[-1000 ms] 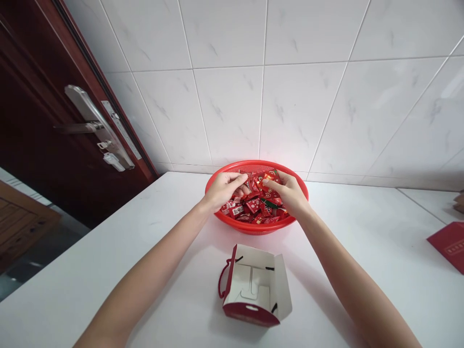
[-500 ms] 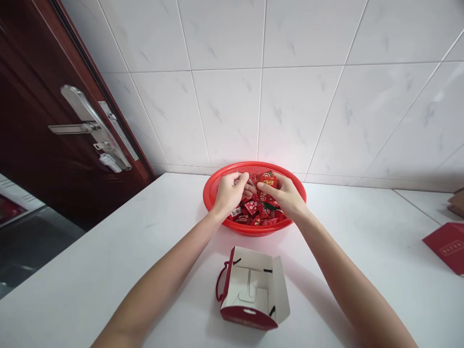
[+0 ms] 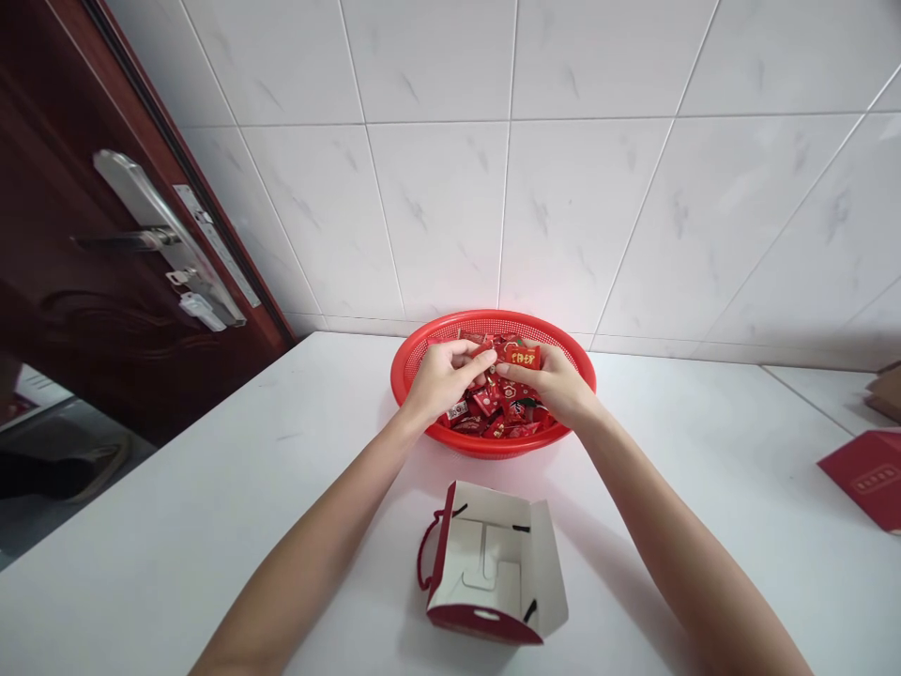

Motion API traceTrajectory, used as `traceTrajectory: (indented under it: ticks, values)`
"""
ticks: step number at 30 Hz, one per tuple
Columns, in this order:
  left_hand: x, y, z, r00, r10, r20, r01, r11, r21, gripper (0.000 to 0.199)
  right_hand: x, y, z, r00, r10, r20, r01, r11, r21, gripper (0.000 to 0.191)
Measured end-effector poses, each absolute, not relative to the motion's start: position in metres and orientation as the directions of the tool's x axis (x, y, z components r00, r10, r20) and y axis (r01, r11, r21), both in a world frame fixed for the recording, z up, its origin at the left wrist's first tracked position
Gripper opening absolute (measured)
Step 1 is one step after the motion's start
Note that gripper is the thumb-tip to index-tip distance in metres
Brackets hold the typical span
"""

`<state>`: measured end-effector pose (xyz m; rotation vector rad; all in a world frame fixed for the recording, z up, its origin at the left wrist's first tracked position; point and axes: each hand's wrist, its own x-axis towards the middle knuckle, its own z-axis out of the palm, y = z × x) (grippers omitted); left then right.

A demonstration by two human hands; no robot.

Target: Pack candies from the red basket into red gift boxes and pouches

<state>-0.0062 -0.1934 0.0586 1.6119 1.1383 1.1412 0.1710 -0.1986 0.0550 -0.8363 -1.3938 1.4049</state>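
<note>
A red plastic basket (image 3: 493, 451) holds many red wrapped packets (image 3: 485, 404). Over its left half is my left hand (image 3: 443, 376), with thumb and fingers closed on a red packet. My right hand (image 3: 553, 380) pinches a red packet with gold lettering (image 3: 522, 357) above the basket's right half. The two thumbs point toward each other, a small gap apart. Nearer to me stands an open box (image 3: 493, 573), white inside and dark red outside, with a red cord handle on its left. Nothing lies inside it.
The basket and box are on a white table (image 3: 296, 451) against a tiled wall (image 3: 436, 207). A dark red door (image 3: 77, 310) with a metal handle is at the left. Another red box (image 3: 865, 479) sits at the right edge. Someone's foot (image 3: 105, 469) shows at lower left.
My left hand has turned slightly and its thumb now points right, with a red packet in its grip. The packet in my right hand has tilted. A foot has appeared at lower left.
</note>
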Motion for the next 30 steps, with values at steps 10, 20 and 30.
traceTrajectory:
  ticks: [10, 20, 30]
  values:
    - [-0.008, -0.189, 0.049, 0.159, 0.943, 0.293, 0.065, -0.306, 0.950, 0.043, 0.178, -0.195, 0.058, -0.395, 0.919, 0.007, -0.202, -0.080, -0.976, 0.041]
    - [-0.011, -0.191, 0.049, 0.152, 0.932, 0.329, 0.130, -0.349, 0.928, 0.036, 0.181, -0.191, 0.050, -0.413, 0.910, 0.039, -0.125, -0.014, -0.992, 0.033]
    - [-0.022, -0.191, 0.057, 0.313, 0.901, 0.302, 0.304, -0.396, 0.867, 0.027, 0.179, -0.197, 0.059, -0.396, 0.902, 0.174, 0.119, 0.239, -0.964, 0.024]
